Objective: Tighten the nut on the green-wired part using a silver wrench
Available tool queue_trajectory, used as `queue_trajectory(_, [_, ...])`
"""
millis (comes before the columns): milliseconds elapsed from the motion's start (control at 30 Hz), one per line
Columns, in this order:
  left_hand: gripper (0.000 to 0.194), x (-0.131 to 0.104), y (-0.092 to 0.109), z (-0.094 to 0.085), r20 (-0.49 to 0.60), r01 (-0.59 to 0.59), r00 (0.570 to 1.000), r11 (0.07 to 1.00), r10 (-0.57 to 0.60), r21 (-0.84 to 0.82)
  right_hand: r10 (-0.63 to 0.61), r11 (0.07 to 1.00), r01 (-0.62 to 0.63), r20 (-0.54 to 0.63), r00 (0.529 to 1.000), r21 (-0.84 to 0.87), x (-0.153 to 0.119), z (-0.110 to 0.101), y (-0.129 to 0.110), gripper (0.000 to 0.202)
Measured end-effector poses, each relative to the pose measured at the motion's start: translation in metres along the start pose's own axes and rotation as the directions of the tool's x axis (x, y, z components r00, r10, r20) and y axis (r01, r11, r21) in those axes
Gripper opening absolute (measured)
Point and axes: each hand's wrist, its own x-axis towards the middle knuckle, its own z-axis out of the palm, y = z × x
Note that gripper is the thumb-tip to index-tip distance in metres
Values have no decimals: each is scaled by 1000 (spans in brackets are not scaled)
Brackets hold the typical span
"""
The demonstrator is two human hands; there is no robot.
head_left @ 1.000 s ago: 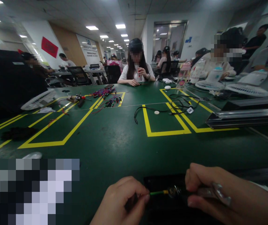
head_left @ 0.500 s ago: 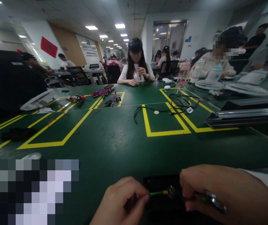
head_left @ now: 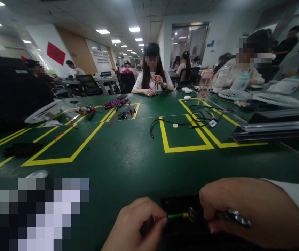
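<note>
Near the bottom edge, my left hand [head_left: 140, 223] pinches a thin green wire [head_left: 174, 216] between thumb and forefinger. The wire has a yellow section [head_left: 185, 215] at its right end, which meets the round dark metal end of a tool. My right hand [head_left: 227, 205] is closed around this shiny metal tool [head_left: 236, 218], whose rounded silver end shows below the knuckles. Most of the tool is covered by my fingers, so its exact kind cannot be made out. Under both hands lies a black flat tray or mat [head_left: 175, 202].
Yellow tape [head_left: 188, 150] marks rectangles on the green table [head_left: 128, 174]. Black cables [head_left: 170, 122] and metal profiles [head_left: 274, 127] lie to the right. Bundled wires [head_left: 116, 103], a screwdriver [head_left: 93, 109] and a white fan [head_left: 43, 111] sit left. A person [head_left: 151, 75] works opposite.
My right hand and forearm have shifted slightly up and left, the tool with them. My left hand keeps its pinch on the wire almost unmoved.
</note>
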Motion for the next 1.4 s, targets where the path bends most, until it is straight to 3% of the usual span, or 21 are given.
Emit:
queue_trajectory(100, [19,1,0,0,2,-10,1000,1000,10,-2,99,991,-96,-23,995,88,-7,-1,3,19])
queue_trajectory(267, [21,2,0,0,9,-6,1000,1000,6,3,186,956,-143,-151,971,256,-14,2,10,12])
queue_trajectory(633, [20,0,1,0,22,10,1000,1000,-10,9,310,932,-234,-279,909,275,-34,53,12,14])
queue_trajectory(767, [20,0,2,0,14,18,1000,1000,-19,13,347,924,-270,-296,890,273,-33,60,9,14])
queue_trajectory(1100, [20,-2,3,-1,23,19,1000,1000,-19,-10,292,950,-241,-285,913,199,-23,51,-4,16])
queue_trajectory(1400, [21,1,-2,0,6,-17,1000,1000,17,6,194,981,-194,-138,971,16,-10,34,-9,24])
